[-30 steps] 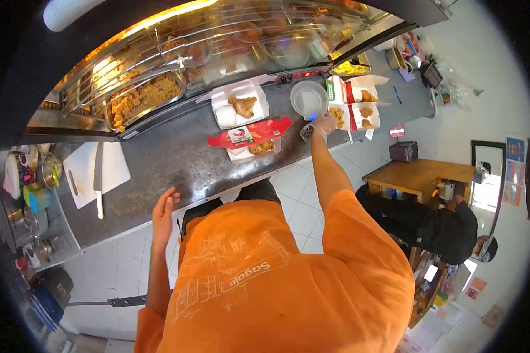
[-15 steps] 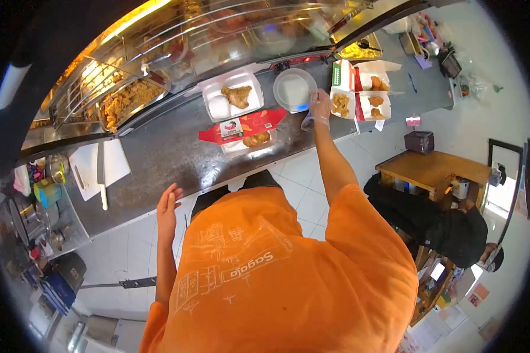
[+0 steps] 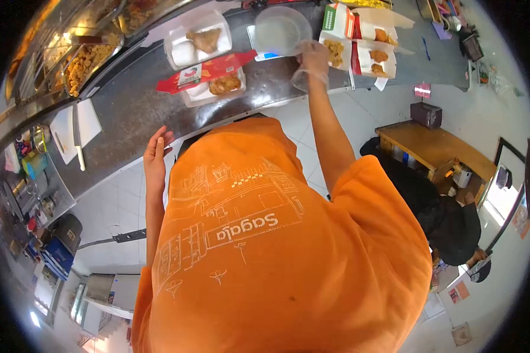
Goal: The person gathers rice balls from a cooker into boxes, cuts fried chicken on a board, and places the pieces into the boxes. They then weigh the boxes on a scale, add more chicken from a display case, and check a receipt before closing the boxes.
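Observation:
In the head view my right hand (image 3: 313, 57), in a loose clear plastic glove, has its fingers closed at the near right rim of a round translucent plastic tub (image 3: 282, 30). A flat device with a white and blue surface (image 3: 266, 56) shows partly from under the tub. Just right of the hand stands an open carton (image 3: 343, 29) with small fried pieces (image 3: 334, 53) in it. My left hand (image 3: 159, 144) is bare and held in front of the counter's edge, fingers apart, with nothing in it.
Left of the tub lies an open white box (image 3: 174, 56) with chicken (image 3: 205, 41). Nearer is a red-sleeved box (image 3: 209, 70) with fried chicken. A knife (image 3: 76, 132) rests on a white cutting board (image 3: 91, 123). At right, a person in black (image 3: 453, 223) bends by a wooden desk (image 3: 418, 138).
The view has shifted, so the counter sits higher in the picture. My right hand has come closer over the tub's rim, and more of the flat device shows. My left hand stays free.

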A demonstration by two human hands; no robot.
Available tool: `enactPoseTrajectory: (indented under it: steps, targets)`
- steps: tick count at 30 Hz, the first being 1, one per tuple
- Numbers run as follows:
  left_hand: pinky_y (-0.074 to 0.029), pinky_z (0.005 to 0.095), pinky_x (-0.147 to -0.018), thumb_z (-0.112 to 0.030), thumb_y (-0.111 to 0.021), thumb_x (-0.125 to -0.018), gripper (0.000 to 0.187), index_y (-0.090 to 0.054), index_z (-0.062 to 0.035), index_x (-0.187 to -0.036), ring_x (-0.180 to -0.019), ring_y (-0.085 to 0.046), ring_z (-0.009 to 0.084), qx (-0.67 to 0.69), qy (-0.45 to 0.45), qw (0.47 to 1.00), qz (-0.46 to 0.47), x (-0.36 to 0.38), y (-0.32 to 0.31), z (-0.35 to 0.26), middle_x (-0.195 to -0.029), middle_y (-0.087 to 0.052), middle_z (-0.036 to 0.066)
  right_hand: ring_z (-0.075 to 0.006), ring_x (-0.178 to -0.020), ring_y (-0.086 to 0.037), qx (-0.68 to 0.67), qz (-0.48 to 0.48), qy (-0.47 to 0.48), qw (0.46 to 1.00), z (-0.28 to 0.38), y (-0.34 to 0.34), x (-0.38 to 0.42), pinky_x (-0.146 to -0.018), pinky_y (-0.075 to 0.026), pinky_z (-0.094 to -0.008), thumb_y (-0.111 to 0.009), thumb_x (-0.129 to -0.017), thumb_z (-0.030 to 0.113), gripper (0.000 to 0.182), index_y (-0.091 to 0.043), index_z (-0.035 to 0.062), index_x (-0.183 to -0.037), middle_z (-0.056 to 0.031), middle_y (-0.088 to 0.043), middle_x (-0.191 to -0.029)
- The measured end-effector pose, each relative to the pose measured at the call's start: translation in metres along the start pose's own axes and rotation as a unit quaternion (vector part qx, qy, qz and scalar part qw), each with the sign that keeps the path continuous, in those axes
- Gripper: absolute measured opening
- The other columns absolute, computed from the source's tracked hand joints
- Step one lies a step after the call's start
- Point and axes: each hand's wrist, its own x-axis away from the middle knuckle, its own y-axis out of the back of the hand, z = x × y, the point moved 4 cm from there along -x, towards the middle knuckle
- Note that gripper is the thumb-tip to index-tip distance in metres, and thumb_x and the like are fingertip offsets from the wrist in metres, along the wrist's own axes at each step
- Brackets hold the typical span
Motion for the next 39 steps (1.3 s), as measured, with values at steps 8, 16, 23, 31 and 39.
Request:
enactPoseTrajectory:
  steps: [8, 16, 23, 31, 39]
  targets:
    - [-0.049, 0.0356, -0.101, -0.032, -0.047, -0.111, 0.042, -0.058, -0.0087, -0.144, -0.121, -0.063, 0.0215, -0.019, 0.000, 1.000, -0.013, 0.006, 0.002, -0.008, -0.132, -0.067, 0.011, -0.0181, -0.054, -0.064, -0.272, 0.063, -0.196, 0.940, 0.031, -0.001, 0.038, -0.049, -0.050, -0.0341, -0.059, -0.102, 0.031, 0.037, -0.071, -0.0042, -0.102, -0.0134, -0.072, -0.072]
    - [-0.049, 0.0358, -0.100, -0.031, -0.047, -0.111, 0.041, -0.058, -0.0092, -0.144, -0.120, -0.063, 0.0200, -0.062, 0.005, 0.998, 0.013, -0.001, 0.007, -0.018, -0.132, -0.067, 0.009, -0.0384, -0.100, -0.068, 0.024, -0.038, 0.140, 0.989, 0.009, -0.011, 0.072, -0.088, -0.053, -0.0532, -0.063, -0.093, 0.019, 0.027, -0.069, 0.0046, -0.115, -0.0190, -0.072, -0.110]
    - [-0.049, 0.0351, -0.099, -0.031, -0.048, -0.111, 0.041, -0.057, -0.0086, -0.145, -0.118, -0.064, 0.0190, -0.089, -0.022, 0.995, 0.039, -0.024, 0.016, -0.038, -0.129, -0.068, 0.007, -0.0443, -0.110, -0.058, 0.078, 0.034, 0.109, 0.990, 0.025, -0.017, 0.087, -0.093, -0.051, -0.0538, -0.066, -0.086, 0.012, 0.052, -0.059, 0.0109, -0.137, -0.0225, -0.059, -0.116]
    - [-0.049, 0.0343, -0.099, -0.031, -0.049, -0.111, 0.042, -0.057, -0.0075, -0.145, -0.118, -0.065, 0.0195, -0.115, -0.024, 0.992, 0.050, -0.034, 0.000, -0.056, -0.130, -0.068, 0.010, -0.0430, -0.114, -0.056, 0.102, 0.042, 0.112, 0.988, 0.026, -0.022, 0.086, -0.097, -0.050, -0.0543, -0.062, -0.088, 0.010, 0.051, -0.058, 0.0103, -0.139, -0.0228, -0.057, -0.116]
    - [-0.052, 0.0327, -0.094, -0.030, -0.053, -0.109, 0.040, -0.061, -0.0050, -0.139, -0.112, -0.067, 0.0169, -0.106, -0.085, 0.990, 0.032, -0.042, 0.015, -0.067, -0.124, -0.071, 0.009, -0.0424, -0.106, -0.059, 0.070, 0.029, 0.145, 0.987, 0.027, -0.010, 0.091, -0.093, -0.048, -0.0509, -0.063, -0.091, 0.012, 0.035, -0.065, 0.0038, -0.124, -0.0225, -0.065, -0.114]
